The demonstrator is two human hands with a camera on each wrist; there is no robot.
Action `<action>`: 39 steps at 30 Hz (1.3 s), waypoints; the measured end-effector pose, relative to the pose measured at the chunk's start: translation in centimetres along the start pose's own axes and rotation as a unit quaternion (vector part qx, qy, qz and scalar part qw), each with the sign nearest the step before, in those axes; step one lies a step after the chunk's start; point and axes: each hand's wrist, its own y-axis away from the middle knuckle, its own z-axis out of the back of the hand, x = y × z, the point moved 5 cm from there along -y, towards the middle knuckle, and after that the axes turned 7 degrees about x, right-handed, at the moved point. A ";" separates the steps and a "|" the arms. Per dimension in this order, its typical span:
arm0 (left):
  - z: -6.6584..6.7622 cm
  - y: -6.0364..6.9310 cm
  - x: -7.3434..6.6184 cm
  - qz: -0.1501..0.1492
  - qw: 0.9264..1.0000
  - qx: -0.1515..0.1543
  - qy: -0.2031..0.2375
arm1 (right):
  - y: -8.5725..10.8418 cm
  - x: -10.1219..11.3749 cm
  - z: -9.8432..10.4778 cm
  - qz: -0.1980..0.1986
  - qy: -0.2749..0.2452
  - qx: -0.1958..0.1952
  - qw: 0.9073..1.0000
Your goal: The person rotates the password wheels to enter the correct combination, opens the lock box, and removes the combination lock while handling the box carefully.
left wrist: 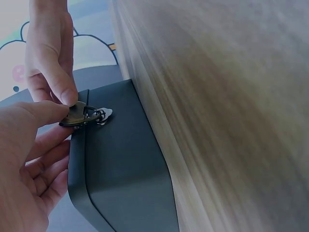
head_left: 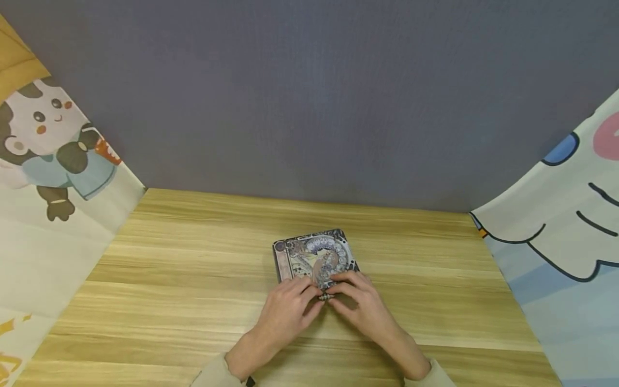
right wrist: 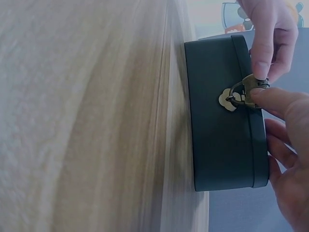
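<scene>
Small bronze-coloured metal padlock: at front of the box, shackle apparently thru the loop of the latch plate; locked or not, can't tell.
Pale, lobed metal latch plate: on the box's front wall, approx. mid-width.
Dark grey-green box w/ rounded edges: upright on the tabletop, approx. midway betw. L and R edges; far edge lies beyond it.
Ornately printed lid: down on the box.
L hand: thumb + finger pinch the padlock; other fingers bent alongside the box front (L-wrist view).
R hand: likewise pinches the padlock, thumb on its body.
Step at padlock: judged to be two-handed work on the lock, lid not yet raised.
Next move: prob. calls for steadying the body w/ one hand, working the shackle w/ the other, w/o dragging the box.
Yellow-brown wood-grain tabletop: carries the box; near edge out of head view.
Plain grey backdrop: past the far edge.
Cartoon-printed cloth: beyond the R edge.
</scene>
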 end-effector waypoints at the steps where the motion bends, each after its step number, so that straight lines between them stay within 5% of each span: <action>1: 0.0 0.0 0.0 0.000 1.000 -0.001 0.001 | 0.0 0.0 0.0 0.000 0.000 0.000 1.000; 39: 0.0 -0.1 0.2 0.012 1.000 0.005 0.018 | -0.1 -0.1 -0.1 -0.003 -0.005 0.000 1.000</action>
